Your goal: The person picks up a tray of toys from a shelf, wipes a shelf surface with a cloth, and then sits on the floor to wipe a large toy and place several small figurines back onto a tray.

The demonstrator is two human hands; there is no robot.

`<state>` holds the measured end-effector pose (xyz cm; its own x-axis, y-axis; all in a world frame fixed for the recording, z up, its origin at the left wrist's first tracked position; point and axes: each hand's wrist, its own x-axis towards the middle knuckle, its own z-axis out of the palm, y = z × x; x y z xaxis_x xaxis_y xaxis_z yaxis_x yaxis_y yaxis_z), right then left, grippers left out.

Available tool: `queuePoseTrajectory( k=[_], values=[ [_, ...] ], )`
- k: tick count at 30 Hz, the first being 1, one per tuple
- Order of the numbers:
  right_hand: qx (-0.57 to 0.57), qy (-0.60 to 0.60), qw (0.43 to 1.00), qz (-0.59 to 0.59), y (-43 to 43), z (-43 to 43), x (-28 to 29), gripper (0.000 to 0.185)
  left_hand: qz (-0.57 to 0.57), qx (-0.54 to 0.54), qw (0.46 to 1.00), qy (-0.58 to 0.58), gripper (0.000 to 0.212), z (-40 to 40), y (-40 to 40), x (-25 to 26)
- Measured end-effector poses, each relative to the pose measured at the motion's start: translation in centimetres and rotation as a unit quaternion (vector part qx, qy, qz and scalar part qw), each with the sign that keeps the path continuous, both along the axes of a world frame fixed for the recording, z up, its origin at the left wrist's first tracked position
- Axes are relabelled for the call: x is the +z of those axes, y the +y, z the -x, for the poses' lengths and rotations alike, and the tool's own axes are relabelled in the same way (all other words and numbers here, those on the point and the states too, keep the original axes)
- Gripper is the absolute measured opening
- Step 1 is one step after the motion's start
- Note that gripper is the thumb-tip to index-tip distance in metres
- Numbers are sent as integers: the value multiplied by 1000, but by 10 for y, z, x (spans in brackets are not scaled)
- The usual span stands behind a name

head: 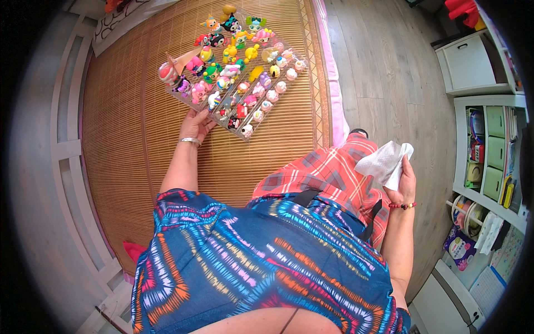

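A clear tiered display stand [246, 109] full of small colourful figurines lies over the bamboo mat [121, 104]. At its near left edge, my left hand [196, 126] grips the stand, the thumb on top and the other fingers partly hidden. My right hand [402, 179] is raised over the right side of my lap and pinches a crumpled white textured tissue [386, 163]. A row of small pinkish-white figurines [280, 87] runs along the stand's right side, and larger ones stand towards the far and left sides.
The mat covers a bed with a pink edge [338, 104] and a white rail [66, 150] at the left. Wooden flooring [388, 83] lies to the right. White shelves [471, 183] with green drawers, and a white cabinet [467, 62], line the right side.
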<state>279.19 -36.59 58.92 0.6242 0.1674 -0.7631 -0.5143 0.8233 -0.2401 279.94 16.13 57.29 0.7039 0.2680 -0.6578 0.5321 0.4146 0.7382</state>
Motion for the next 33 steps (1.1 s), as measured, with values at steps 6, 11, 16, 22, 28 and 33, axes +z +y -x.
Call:
queuePoseTrajectory(
  k=[6,11,16,22,28,33],
  values=[
    [-2,7,1000,-9,-1,0,-3,27,-8,-2,1000,2,42,3,1,-1],
    [-10,9,1000,-13,-3,2,-8,27,6,-24,1000,15,43,6,-11,11],
    [-15,13,1000,-18,-10,4,-11,28,45,-76,987,131,33,26,-3,-4],
    [-29,35,999,-13,-15,7,-11,30,-7,-83,981,176,17,32,-9,-17],
    [-26,37,999,-19,-15,4,-14,30,-47,-98,979,173,19,34,-14,-14],
    [-29,33,999,-26,-15,4,-23,30,-64,-125,975,171,19,31,-13,-18]
  ],
)
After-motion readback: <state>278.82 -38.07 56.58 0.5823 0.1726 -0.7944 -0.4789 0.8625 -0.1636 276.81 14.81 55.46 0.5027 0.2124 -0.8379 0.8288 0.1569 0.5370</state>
